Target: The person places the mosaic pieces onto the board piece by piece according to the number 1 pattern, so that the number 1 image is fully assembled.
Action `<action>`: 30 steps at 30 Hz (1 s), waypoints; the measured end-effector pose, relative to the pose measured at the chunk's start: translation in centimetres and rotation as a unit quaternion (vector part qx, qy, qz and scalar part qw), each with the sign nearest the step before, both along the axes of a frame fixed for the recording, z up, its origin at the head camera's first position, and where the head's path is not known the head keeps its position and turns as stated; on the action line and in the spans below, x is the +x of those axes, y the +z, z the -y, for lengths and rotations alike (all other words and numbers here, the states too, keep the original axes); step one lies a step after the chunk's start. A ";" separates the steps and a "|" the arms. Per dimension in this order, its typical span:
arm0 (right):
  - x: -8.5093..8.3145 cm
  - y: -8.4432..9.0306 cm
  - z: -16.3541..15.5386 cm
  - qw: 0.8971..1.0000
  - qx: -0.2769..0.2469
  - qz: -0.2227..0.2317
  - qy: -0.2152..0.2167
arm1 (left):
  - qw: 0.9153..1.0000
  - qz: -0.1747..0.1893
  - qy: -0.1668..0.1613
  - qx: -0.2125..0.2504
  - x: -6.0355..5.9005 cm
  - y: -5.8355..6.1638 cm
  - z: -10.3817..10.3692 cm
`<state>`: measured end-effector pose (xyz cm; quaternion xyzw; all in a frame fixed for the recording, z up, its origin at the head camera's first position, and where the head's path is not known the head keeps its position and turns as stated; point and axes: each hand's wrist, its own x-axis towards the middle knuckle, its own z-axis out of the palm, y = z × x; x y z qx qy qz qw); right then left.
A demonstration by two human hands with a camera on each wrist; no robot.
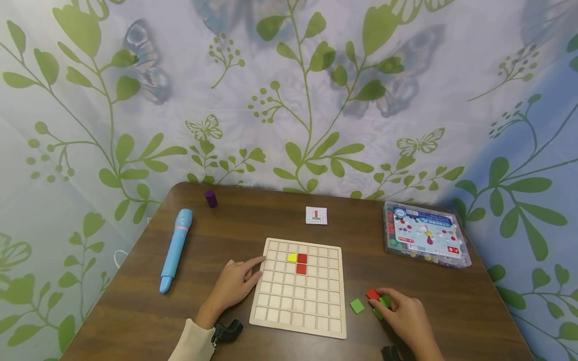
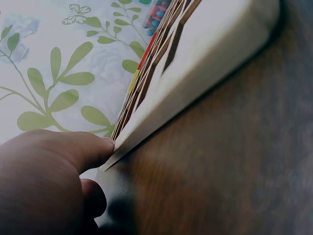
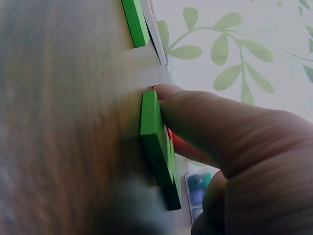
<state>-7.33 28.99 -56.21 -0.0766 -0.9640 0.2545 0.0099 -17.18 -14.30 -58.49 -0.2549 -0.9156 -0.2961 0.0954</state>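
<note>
Pinched under the curled fingers of the right hand are small green tiles and a red tile, on the table just right of the grid board. Another green tile lies loose beside them. The board's left edge is touched by the straight fingers of the left hand; one yellow and two red tiles are set in its upper cells.

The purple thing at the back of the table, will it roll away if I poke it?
The purple cylinder stands upright on the table, so a gentle poke probably just slides it. It is small and fairly narrow, so a harder push might tip it. Lying on its round side, it would likely roll.
</note>
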 end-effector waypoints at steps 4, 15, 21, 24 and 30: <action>-0.1 0.2 0.2 1.000 0.006 0.010 0.000 | 1.000 0.002 -0.002 0.002 -0.1 0.0 0.0; -0.1 0.3 0.5 1.000 0.009 0.001 -0.001 | 1.000 0.005 0.000 0.005 0.0 0.0 0.0; -0.1 0.4 0.7 1.000 -0.002 0.008 -0.007 | 1.000 0.011 0.002 0.003 0.1 0.0 0.1; 0.0 0.5 0.8 1.000 -0.003 -0.007 -0.005 | 1.000 0.011 0.000 0.006 0.2 0.0 0.1; 0.0 0.3 1.2 0.997 0.006 -0.074 0.014 | 1.000 0.001 -0.002 0.009 0.2 0.0 0.0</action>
